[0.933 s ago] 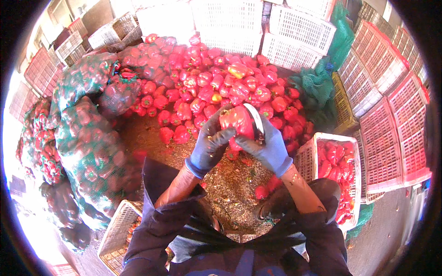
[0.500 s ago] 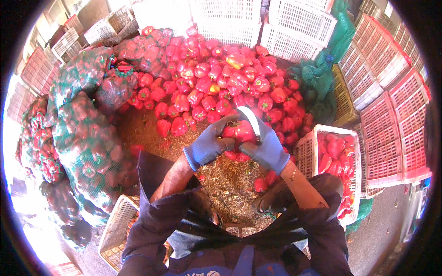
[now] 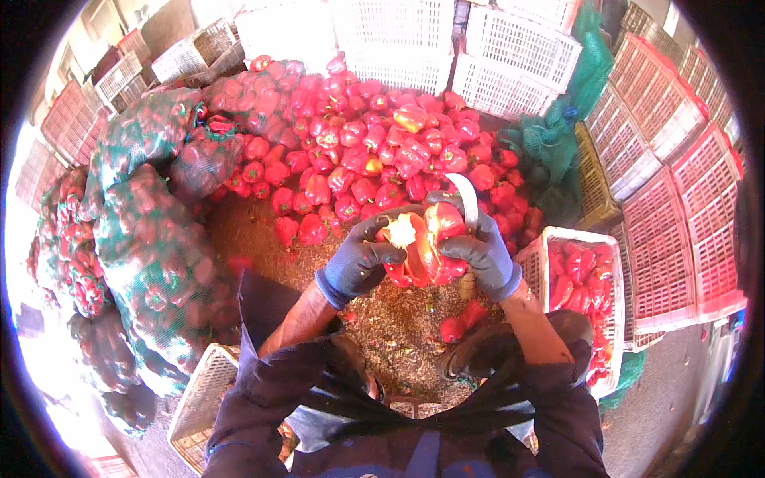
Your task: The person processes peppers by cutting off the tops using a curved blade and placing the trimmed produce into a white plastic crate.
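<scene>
Between my gloved hands, a red bell pepper (image 3: pixel 416 259) is split open, with its pale core and seeds showing. My left hand (image 3: pixel 360 261), in a blue glove with dark fingers, grips its left part. My right hand (image 3: pixel 484 253) grasps the right part of the pepper and also holds a knife, whose curved pale blade (image 3: pixel 464 193) rises past the fingers. The knife's handle is mostly hidden by the right hand. Just beyond my hands lies a big heap of whole red peppers (image 3: pixel 351 155).
A white crate (image 3: pixel 544 275) of red pepper pieces stands by my right knee, another crate (image 3: pixel 203 398) by my left. Green net sacks (image 3: pixel 163 263) of peppers fill the left side. Stacked crates (image 3: pixel 661 239) line the right, with more white crates (image 3: pixel 390 44) behind the heap.
The pepper, closed between my hands before, is now parted and shows its inside. My right hand has moved slightly right, and the blade with it.
</scene>
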`<state>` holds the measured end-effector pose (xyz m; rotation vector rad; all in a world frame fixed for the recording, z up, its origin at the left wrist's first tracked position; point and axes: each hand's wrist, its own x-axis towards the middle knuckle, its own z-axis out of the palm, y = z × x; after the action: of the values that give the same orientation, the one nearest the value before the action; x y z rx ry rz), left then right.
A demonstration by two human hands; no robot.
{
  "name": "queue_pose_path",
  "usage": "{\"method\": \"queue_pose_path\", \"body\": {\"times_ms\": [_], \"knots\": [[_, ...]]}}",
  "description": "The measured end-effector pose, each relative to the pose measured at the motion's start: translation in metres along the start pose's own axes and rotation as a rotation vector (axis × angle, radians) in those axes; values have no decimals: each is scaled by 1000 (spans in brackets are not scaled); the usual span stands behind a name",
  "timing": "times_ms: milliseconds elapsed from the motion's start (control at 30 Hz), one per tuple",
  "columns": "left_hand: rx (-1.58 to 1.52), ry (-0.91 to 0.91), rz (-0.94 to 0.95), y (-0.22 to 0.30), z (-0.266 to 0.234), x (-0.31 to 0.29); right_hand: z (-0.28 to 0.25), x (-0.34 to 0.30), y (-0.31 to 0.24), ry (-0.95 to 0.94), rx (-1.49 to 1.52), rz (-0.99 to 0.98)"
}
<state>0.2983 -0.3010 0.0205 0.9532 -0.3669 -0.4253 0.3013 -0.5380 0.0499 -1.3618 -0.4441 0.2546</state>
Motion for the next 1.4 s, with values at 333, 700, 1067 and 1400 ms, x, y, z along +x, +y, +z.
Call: {"method": "queue_pose_path", "body": {"times_ms": [333, 700, 1067, 1400], "knots": [[1261, 109, 262, 0, 6, 9, -1, -8, 3, 101, 43, 110], [1138, 447, 239, -26, -4, 21, 2, 0, 26, 91, -80, 57], [967, 301, 249, -74, -70, 34, 11, 9, 38, 173, -197, -5], [429, 135, -205, -35, -15, 17, -21, -15, 7, 162, 173, 139]]}}
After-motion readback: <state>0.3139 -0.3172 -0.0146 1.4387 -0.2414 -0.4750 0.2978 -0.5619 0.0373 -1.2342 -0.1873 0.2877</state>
